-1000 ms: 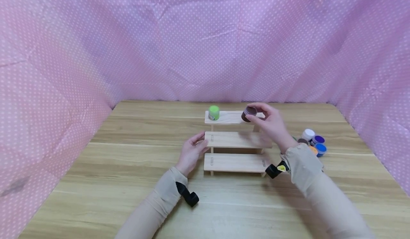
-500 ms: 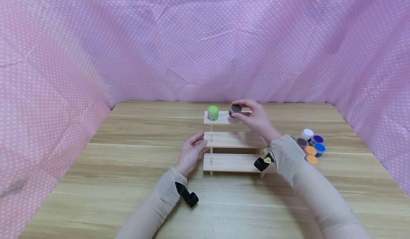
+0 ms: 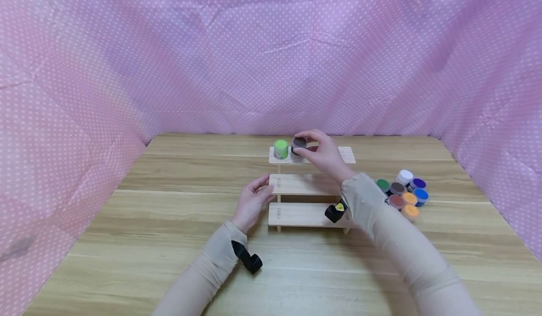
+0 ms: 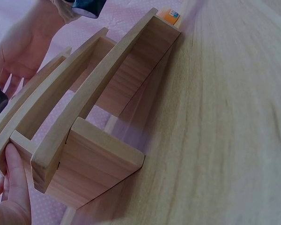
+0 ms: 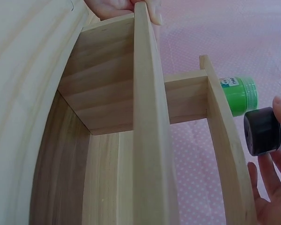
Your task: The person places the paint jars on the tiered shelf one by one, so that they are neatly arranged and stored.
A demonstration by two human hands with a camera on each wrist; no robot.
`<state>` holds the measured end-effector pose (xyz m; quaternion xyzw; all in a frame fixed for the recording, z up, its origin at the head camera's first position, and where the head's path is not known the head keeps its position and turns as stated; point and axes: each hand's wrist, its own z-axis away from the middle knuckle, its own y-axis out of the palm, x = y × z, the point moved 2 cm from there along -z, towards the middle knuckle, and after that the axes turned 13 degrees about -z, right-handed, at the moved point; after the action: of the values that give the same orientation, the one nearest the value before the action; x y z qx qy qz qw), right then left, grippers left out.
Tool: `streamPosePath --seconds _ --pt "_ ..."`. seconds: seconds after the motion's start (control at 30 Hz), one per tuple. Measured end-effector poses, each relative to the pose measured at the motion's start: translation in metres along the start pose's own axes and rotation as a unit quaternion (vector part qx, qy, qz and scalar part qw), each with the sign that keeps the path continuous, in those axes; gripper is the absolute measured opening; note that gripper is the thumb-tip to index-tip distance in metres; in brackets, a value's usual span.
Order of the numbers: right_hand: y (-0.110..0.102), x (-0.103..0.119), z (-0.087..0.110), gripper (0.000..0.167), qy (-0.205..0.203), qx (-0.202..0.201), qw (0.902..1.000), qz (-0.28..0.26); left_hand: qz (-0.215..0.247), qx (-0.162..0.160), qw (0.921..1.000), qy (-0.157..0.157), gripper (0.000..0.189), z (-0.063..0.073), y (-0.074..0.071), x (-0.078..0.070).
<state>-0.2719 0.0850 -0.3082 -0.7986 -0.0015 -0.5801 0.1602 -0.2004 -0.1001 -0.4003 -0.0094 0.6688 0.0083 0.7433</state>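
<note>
My right hand (image 3: 323,155) pinches a small dark paint jar (image 3: 298,144) between thumb and fingers at the top step of a three-step wooden display rack (image 3: 309,215). In the right wrist view that dark jar (image 5: 262,131) shows a small gap from the top board, beside a light green paint jar (image 5: 240,96). The green jar (image 3: 281,149) stands upright at the left end of the top step. My left hand (image 3: 251,201) grips the left end of the middle step; its thumb (image 4: 16,171) lies against the wood in the left wrist view, while other fingers are partly hidden.
Several paint jars cluster on the table right of the rack, among them white (image 3: 404,177), green (image 3: 383,185), blue (image 3: 421,196) and orange (image 3: 410,212) ones. A pink dotted cloth (image 3: 271,62) hangs behind the wooden table (image 3: 148,231).
My right hand has carried the dark jar leftward along the top step, close to the green jar. More of the jar cluster shows at right. The left hand has stayed in place.
</note>
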Motion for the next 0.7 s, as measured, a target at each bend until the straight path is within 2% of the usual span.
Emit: streamPosePath --seconds 0.4,0.7 --pt "0.0040 -0.0040 -0.0034 0.034 -0.003 -0.016 0.9989 0.044 -0.001 0.000 1.0000 -0.003 0.046 0.0006 0.0012 -0.0034" --pt "0.0042 -0.0052 -0.0020 0.035 0.004 -0.013 0.9988 0.048 -0.008 -0.002 0.9999 -0.009 0.046 0.0003 -0.0002 -0.0009"
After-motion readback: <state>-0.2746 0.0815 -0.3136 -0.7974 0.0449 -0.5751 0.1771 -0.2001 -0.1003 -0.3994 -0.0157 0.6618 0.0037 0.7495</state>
